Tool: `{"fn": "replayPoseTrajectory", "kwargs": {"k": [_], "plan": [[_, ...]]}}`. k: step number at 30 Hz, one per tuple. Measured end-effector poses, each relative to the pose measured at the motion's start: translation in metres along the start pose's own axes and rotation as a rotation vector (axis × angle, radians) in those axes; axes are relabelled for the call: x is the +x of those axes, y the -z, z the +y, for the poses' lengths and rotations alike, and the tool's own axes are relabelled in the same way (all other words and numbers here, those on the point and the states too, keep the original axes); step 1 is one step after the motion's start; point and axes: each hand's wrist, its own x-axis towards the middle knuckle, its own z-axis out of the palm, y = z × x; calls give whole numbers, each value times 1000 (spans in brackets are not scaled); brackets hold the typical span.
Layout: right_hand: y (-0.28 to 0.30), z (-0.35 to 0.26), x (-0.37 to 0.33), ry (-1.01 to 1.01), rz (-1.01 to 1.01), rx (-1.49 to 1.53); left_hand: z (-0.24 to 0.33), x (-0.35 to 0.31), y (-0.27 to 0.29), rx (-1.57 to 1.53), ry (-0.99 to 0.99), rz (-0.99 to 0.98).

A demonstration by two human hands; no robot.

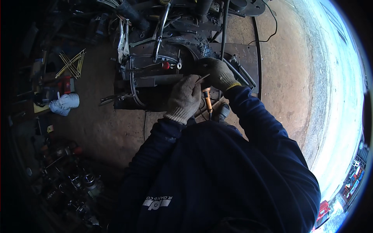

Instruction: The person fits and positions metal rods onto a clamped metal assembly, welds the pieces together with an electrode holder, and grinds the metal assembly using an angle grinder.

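Observation:
Both my hands wear grey knitted gloves and meet over the edge of a dark, cluttered steel workbench (pixel 171 79). Closed fingers of my left hand (pixel 183 96) pinch a thin short rod (pixel 203 77), which points up toward the other glove. My right hand (pixel 218 73) is curled beside it, slightly farther away; its fingertips are lost in shadow, so what they grip cannot be made out. Just below the hands hangs an orange-handled tool (pixel 208 101) with a dark cable. Left of them lies a tool with a red rounded handle (pixel 165 65), next to a small metal ring (pixel 179 66).
Locking pliers (pixel 159 42) and more clamps (pixel 123 39) stand at the bench's far left. A curved metal bar (pixel 133 77) loops at its left side. Dark pipes (pixel 244 73) lie right of my hands. Yellow folding rulers (pixel 72 64) and a white cloth (pixel 65 103) are farther left.

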Motion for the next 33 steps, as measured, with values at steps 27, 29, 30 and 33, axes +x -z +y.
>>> {"fn": "replayPoseTrajectory", "kwargs": {"k": [27,29,30,33], "plan": [[5,-20,-2,-404,67,282,-22,41,-16,12,-65,46],[-1,-16,1,-387,93,276,-24,41,-15,20,-64,42],[-2,-14,2,-388,93,274,-25,41,-16,35,-82,86],[-2,-7,0,-435,50,244,-18,44,-19,84,-76,107]]}}
